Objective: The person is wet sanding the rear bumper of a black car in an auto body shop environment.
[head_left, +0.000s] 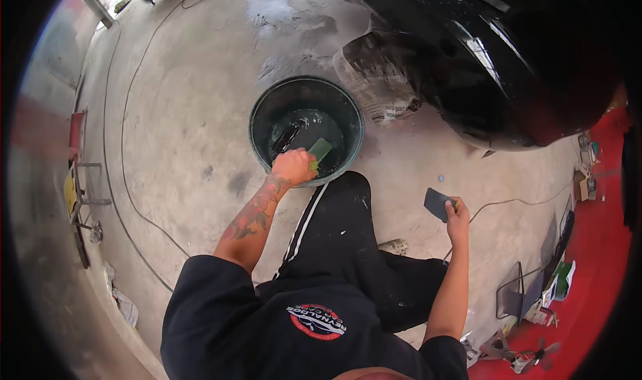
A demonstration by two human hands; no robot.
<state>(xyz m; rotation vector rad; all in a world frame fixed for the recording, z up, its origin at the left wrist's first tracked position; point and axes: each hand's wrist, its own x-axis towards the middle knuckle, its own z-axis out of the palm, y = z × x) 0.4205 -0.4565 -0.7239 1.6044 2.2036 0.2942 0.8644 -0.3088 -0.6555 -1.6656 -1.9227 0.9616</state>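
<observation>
A round dark tub (256,136) with water in its bottom stands on the floor ahead of me. My left hand (294,167) is over its near rim, fingers wrapped round a flat green pad (320,149) with a yellow-green edge. The pad's far end points into the tub. Off to the right, above the floor, my right hand (457,218) pinches a dark grey rectangular piece that looks like sandpaper (436,203). A bit of yellow-green shows by the right thumb. A dark, shiny patch in the tub cannot be made out.
A glossy black car body (495,65) overhangs the upper right, with a printed paper sheet (381,79) beneath it. Cables (124,132) run along the floor at left. A metal stand (83,193) is by the left wall. Assorted items (548,293) lie along the red floor strip at right.
</observation>
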